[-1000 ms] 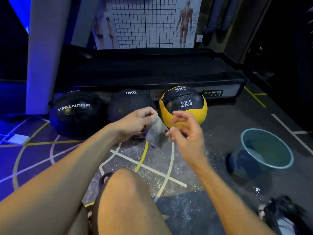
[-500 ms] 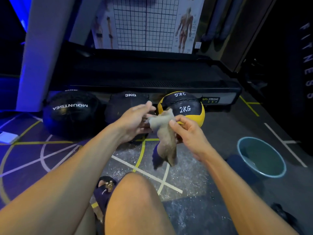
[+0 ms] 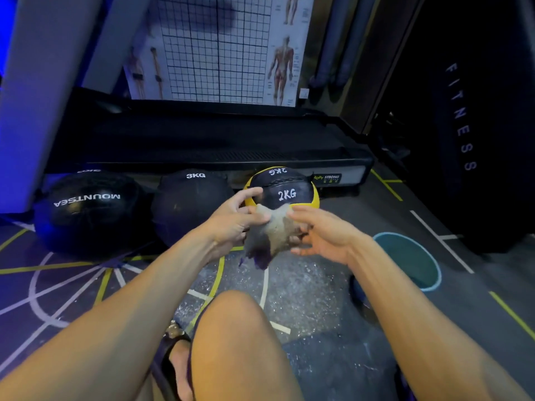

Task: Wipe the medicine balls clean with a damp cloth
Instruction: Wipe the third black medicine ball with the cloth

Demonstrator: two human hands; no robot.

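Item: cloth (image 3: 270, 233), grey, bunched, held in the air between both hands just in front of the yellow-and-black ball (image 3: 285, 188).

Left hand (image 3: 236, 219): thumb and fingers pinch the cloth's upper left corner.

Right hand (image 3: 324, 230): fingertips hold the upper right edge; lower fingers loosely spread beneath it.

Balls: three in a row on the floor (image 3: 304, 287) against the treadmill (image 3: 202, 146). Yellow-and-black ball at 12 o'clock from the hands; 3KG ball (image 3: 188, 204) at 10; largest black ball (image 3: 89, 212) at 9.

Basin (image 3: 417, 261): on the floor at 3 o'clock.

Handling note: likely being opened out. Fold to a flat pad before wiping, steady the ball with the free hand, and turn it to reach the underside.
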